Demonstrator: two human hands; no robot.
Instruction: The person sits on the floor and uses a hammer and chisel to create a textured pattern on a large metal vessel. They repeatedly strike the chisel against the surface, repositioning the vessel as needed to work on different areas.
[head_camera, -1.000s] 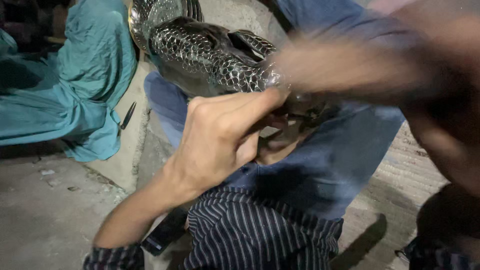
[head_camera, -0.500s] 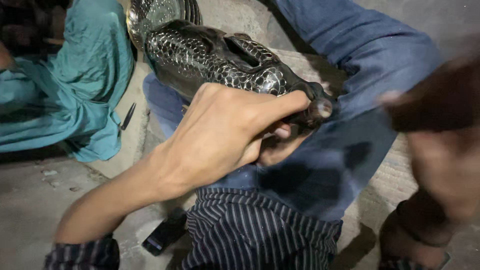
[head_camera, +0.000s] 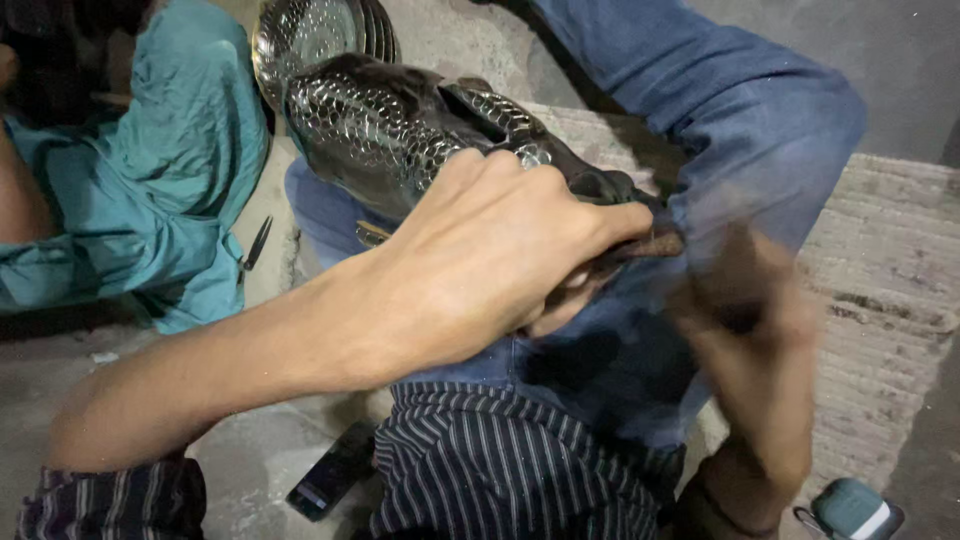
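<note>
My left hand (head_camera: 500, 270) is gripping the dark metal fish figure (head_camera: 400, 135), fingers curled shut around its narrow end; the fish is resting across my lap on my blue jeans (head_camera: 700, 120), scaled body pointing up-left; my right hand (head_camera: 745, 330) is blurring just beside that end, so I cannot tell its grasp; a phone (head_camera: 330, 485) is lying on the floor.

The right hand (head_camera: 745, 340), a second ago a blur across the top of the metal fish (head_camera: 420, 140) at about one o'clock, then drawn back to the three o'clock edge, has come down to about four o'clock, just below the fish's snout, blurred with motion.
</note>
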